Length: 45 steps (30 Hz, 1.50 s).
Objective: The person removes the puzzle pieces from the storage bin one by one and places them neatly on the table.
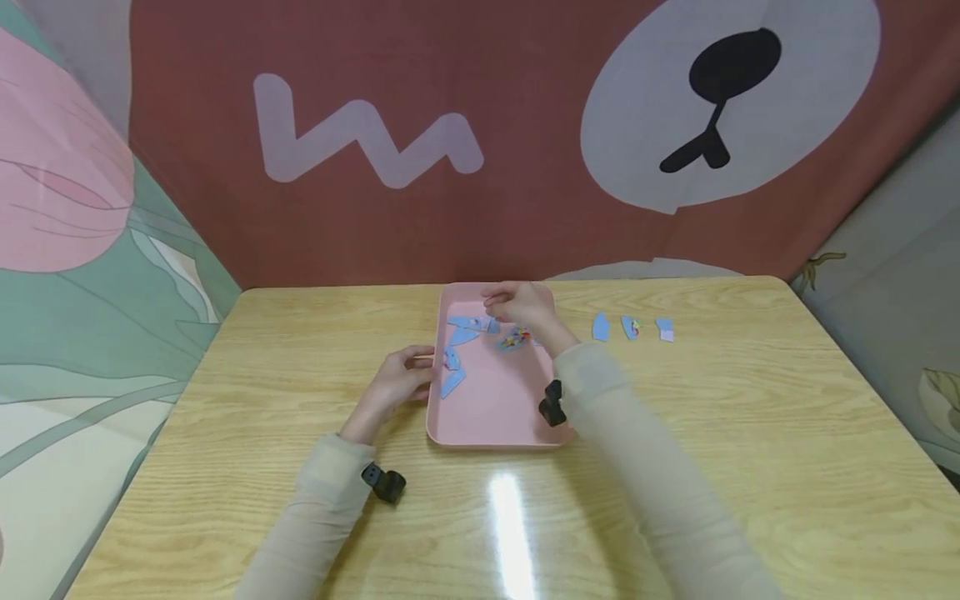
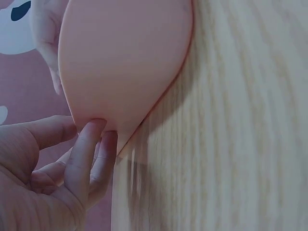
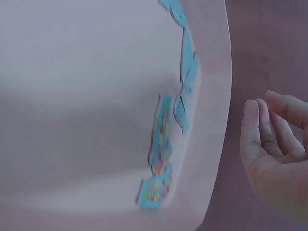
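Note:
Several flat blue puzzle pieces (image 1: 465, 335) lie inside a pink tray (image 1: 495, 417), mostly along its far and left sides. Beside the tray's left wall is my left hand (image 1: 400, 379); in the left wrist view its fingertips (image 2: 96, 126) touch the outer wall and the rim. Over the tray's far end hovers my right hand (image 1: 519, 304), fingers loosely bent with nothing between them. Just below it lies a puzzle piece with a multicoloured print (image 1: 516, 338). The right wrist view shows the printed pieces (image 3: 161, 137) close to the tray wall, apart from the right hand.
Three more puzzle pieces, a plain blue one (image 1: 601, 327), a printed one (image 1: 630, 327) and a blue and lilac one (image 1: 665, 329), lie in a row on the wooden table (image 1: 750, 433) right of the tray. A cloth with a bear print (image 1: 525, 208) hangs behind the table.

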### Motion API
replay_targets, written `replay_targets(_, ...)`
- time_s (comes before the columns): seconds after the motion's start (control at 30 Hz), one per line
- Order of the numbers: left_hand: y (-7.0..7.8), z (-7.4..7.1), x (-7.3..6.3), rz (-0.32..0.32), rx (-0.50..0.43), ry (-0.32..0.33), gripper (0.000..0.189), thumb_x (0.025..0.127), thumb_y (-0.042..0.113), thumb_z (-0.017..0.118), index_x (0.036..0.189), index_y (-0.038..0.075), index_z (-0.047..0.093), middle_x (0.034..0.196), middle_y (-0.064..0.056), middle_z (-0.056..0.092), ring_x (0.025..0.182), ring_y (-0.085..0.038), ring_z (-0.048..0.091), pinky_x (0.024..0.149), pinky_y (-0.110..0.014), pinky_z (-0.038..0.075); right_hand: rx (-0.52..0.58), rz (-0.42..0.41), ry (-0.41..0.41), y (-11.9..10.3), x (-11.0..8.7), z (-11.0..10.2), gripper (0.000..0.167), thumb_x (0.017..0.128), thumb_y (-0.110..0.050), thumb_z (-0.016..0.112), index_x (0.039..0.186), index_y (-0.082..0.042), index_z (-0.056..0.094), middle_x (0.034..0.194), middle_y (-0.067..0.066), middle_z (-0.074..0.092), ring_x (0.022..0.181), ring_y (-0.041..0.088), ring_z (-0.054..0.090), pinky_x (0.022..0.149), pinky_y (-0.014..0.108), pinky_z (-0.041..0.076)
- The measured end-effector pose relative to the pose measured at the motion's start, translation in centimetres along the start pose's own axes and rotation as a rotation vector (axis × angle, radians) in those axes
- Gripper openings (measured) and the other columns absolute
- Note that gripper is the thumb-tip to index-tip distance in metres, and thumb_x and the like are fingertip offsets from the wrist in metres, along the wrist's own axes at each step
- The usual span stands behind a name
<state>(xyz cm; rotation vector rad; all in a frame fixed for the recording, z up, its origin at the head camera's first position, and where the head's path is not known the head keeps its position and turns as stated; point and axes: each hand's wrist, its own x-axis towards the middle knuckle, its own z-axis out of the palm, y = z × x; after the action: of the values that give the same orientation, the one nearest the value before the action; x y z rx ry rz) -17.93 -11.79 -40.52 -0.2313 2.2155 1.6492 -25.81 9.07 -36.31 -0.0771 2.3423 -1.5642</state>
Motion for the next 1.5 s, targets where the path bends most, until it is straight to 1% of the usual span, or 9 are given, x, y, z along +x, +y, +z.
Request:
replay_targets(0.03, 0.0, 0.0, 0.0, 0.001, -0.003, -0.001, 0.048, 0.095, 0.006, 0.053, 0.141, 0.002, 0.042, 0.135, -0.025, 0.051, 0.112, -0.031, 0.06, 0.082, -0.029, 0.059, 0.008, -0.032, -0.015, 0.4, 0.3, 0.2, 0.035, 0.09, -0.005, 0.06, 0.125, -0.002, 0.06, 0.116, 0.015, 0.065, 0.107, 0.024, 0.063, 0.094, 0.033, 0.055)
replay_targets(0.13, 0.1, 0.0, 0.0, 0.002, -0.015, -0.004, 0.048, 0.095, 0.005, 0.053, 0.141, 0.001, 0.041, 0.136, -0.025, 0.05, 0.113, -0.032, 0.06, 0.083, -0.029, 0.059, 0.013, -0.055, -0.049, 0.9, 0.7, 0.9, 0.033, 0.09, -0.003, 0.06, 0.123, -0.001, 0.061, 0.113, 0.015, 0.065, 0.103, 0.023, 0.064, 0.09, 0.032, 0.056)
replay_targets(0.37, 0.1, 0.0, 0.0, 0.003, -0.006, -0.006, 0.047, 0.095, 0.005, 0.053, 0.14, 0.001, 0.043, 0.135, -0.025, 0.051, 0.109, -0.027, 0.061, 0.08, -0.028, 0.059, -0.042, -0.038, -0.071, 0.9, 0.6, 3.0, 0.037, 0.088, 0.003, 0.055, 0.125, 0.005, 0.058, 0.121, 0.024, 0.062, 0.107, 0.026, 0.062, 0.092, 0.032, 0.055)
replay_targets(0.5, -0.1, 0.0, 0.1, 0.009, -0.003, -0.003, 0.047, 0.095, 0.005, 0.053, 0.14, 0.001, 0.043, 0.135, -0.026, 0.051, 0.108, -0.026, 0.061, 0.077, -0.026, 0.059, -0.075, -0.039, -0.094, 1.0, 0.6, 3.8, 0.037, 0.088, 0.005, 0.054, 0.125, 0.005, 0.058, 0.12, 0.025, 0.062, 0.101, 0.022, 0.061, 0.087, 0.029, 0.055)
replay_targets(0.6, -0.1, -0.1, 0.0, 0.014, -0.009, -0.005, 0.047, 0.095, 0.005, 0.054, 0.14, 0.001, 0.043, 0.135, -0.026, 0.05, 0.109, -0.027, 0.061, 0.077, -0.026, 0.06, -0.064, -0.024, -0.112, 1.0, 0.7, 4.3, 0.037, 0.086, 0.006, 0.055, 0.123, 0.004, 0.059, 0.119, 0.024, 0.063, 0.09, 0.016, 0.061, 0.083, 0.027, 0.056)
replay_targets(0.73, -0.1, -0.1, 0.0, 0.017, -0.012, -0.01, 0.047, 0.095, 0.004, 0.053, 0.141, 0.001, 0.042, 0.136, -0.026, 0.05, 0.112, -0.03, 0.06, 0.078, -0.027, 0.06, -0.047, -0.011, -0.126, 1.1, 0.5, 4.8, 0.039, 0.084, 0.011, 0.053, 0.122, 0.005, 0.06, 0.118, 0.025, 0.064, 0.085, 0.014, 0.06, 0.079, 0.026, 0.057)
replay_targets(1.0, 0.0, -0.2, -0.1, 0.008, 0.009, -0.006, 0.048, 0.095, 0.006, 0.054, 0.141, 0.003, 0.042, 0.136, -0.024, 0.051, 0.113, -0.031, 0.06, 0.08, -0.027, 0.06, -0.105, 0.02, -0.176, 1.3, 0.4, 5.1, 0.041, 0.083, 0.01, 0.057, 0.123, 0.006, 0.059, 0.119, 0.024, 0.064, 0.097, 0.021, 0.065, 0.075, 0.016, 0.053)
replay_targets(1.2, -0.1, -0.2, -0.1, 0.014, 0.003, -0.01, 0.048, 0.094, 0.005, 0.054, 0.141, 0.002, 0.042, 0.136, -0.025, 0.05, 0.112, -0.03, 0.06, 0.081, -0.029, 0.06, -0.168, 0.04, -0.209, 1.6, 0.6, 5.3, 0.041, 0.083, 0.007, 0.059, 0.124, 0.003, 0.06, 0.12, 0.019, 0.066, 0.11, 0.026, 0.064, 0.087, 0.021, 0.053)
replay_targets(1.5, 0.0, -0.2, -0.1, 0.01, 0.007, -0.015, 0.048, 0.095, 0.006, 0.054, 0.141, 0.003, 0.042, 0.136, -0.025, 0.05, 0.11, -0.028, 0.061, 0.08, -0.028, 0.06, -0.134, 0.067, -0.238, 2.0, 0.8, 5.4, 0.044, 0.078, 0.013, 0.056, 0.122, 0.004, 0.061, 0.119, 0.019, 0.067, 0.109, 0.026, 0.065, 0.088, 0.022, 0.055)
